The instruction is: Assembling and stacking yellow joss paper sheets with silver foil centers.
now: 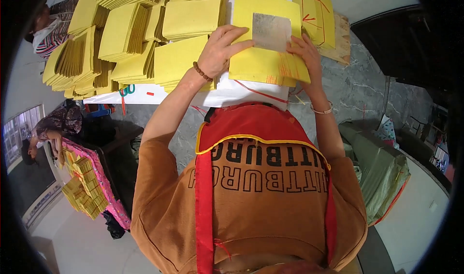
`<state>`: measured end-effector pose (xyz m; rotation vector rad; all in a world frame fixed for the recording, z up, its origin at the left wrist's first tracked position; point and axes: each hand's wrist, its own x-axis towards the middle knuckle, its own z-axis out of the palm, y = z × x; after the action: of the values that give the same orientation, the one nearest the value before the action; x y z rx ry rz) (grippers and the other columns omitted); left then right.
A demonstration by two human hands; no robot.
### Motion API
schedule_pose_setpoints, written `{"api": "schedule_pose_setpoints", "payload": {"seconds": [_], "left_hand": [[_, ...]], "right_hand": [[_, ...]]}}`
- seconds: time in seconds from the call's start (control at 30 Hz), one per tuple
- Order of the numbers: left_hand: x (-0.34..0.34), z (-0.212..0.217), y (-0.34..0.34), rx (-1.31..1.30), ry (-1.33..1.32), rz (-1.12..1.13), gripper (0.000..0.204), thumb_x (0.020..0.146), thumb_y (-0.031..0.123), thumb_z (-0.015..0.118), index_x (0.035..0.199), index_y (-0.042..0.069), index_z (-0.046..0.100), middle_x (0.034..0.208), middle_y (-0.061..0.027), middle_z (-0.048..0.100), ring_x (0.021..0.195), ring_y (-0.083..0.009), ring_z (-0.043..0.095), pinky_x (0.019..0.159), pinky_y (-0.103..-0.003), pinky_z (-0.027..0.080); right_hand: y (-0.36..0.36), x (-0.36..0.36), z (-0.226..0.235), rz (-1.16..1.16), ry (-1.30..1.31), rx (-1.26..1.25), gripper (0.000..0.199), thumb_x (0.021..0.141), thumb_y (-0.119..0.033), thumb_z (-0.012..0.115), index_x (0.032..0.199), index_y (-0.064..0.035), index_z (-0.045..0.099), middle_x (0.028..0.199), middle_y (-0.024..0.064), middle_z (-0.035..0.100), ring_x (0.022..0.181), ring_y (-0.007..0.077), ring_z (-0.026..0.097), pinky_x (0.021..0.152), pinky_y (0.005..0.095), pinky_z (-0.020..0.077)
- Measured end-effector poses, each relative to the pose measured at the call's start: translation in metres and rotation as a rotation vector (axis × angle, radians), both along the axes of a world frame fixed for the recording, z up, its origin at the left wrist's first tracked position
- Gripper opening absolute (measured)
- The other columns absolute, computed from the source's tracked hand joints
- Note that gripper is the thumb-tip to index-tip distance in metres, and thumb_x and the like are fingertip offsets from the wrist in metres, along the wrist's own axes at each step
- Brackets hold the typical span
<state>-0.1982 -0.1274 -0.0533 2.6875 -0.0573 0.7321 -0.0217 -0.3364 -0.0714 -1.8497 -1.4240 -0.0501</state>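
In front of me lies a yellow paper or felt piece [268, 67] with a grey rectangular panel [271, 31] in its middle. Its near part bulges toward me, and orange-red marks or threads show on its right side. My left hand [223, 49] rests on its left edge, index finger and thumb stretched out and apart. At the right edge, my right hand [305, 54] lies with its fingers extended beside the grey panel. Both hands touch the yellow piece. What lies under the palms is hidden.
Stacks of folded yellow pieces [191, 18] fill the white table's left side. Green-handled scissors [127, 90] lie near its front edge. More yellow pieces with red threads [325, 23] lie at right. Another person [55, 124] works at a pink-covered table [108, 187]. A wrapped bundle [377, 170] stands at right.
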Motion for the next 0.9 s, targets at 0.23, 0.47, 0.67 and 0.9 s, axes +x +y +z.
{"api": "schedule_pose_setpoints", "payload": {"seconds": [0.23,0.47,0.67,0.9], "left_hand": [[-0.029,0.022,-0.021,-0.006,0.006,-0.077,0.03,0.077,0.014,0.06,0.106,0.012,0.064,0.107,-0.0081,0.061,0.096,-0.0248,0.057,0.079,-0.035,0.045],[-0.03,0.013,-0.028,-0.39,0.04,0.004,0.019,0.084,0.017,0.06,0.098,0.005,0.062,0.082,-0.0148,0.063,0.072,-0.0325,0.059,0.063,-0.037,0.047],[-0.009,-0.016,-0.02,-0.969,0.214,0.298,0.03,0.087,0.028,0.06,0.082,-0.002,0.056,0.06,-0.0141,0.053,0.052,-0.0225,0.049,0.051,-0.035,0.04],[0.004,-0.012,-0.012,-0.944,0.334,0.398,0.033,0.086,0.025,0.062,0.073,-0.003,0.05,0.056,-0.0142,0.046,0.052,-0.0197,0.041,0.051,-0.035,0.037]], "right_hand": [[-0.028,-0.022,0.017,0.151,0.015,-0.02,0.025,0.076,-0.022,0.065,0.099,-0.0159,0.059,0.115,0.0023,0.063,0.115,0.0237,0.054,0.099,0.0434,0.0283],[-0.034,-0.032,-0.005,0.009,0.536,-0.16,0.025,0.082,-0.024,0.064,0.102,-0.0102,0.062,0.102,0.0057,0.066,0.101,0.0242,0.059,0.087,0.0379,0.0378],[-0.01,-0.042,0.011,-0.142,0.889,-0.041,0.025,0.087,-0.015,0.059,0.109,-0.0022,0.06,0.096,0.0083,0.066,0.092,0.0159,0.06,0.077,0.0313,0.0465],[-0.001,-0.04,0.005,-0.192,1.004,0.16,0.041,0.084,-0.009,0.062,0.124,-0.0007,0.052,0.112,0.0094,0.062,0.094,0.0123,0.058,0.082,0.0248,0.0455]]}}
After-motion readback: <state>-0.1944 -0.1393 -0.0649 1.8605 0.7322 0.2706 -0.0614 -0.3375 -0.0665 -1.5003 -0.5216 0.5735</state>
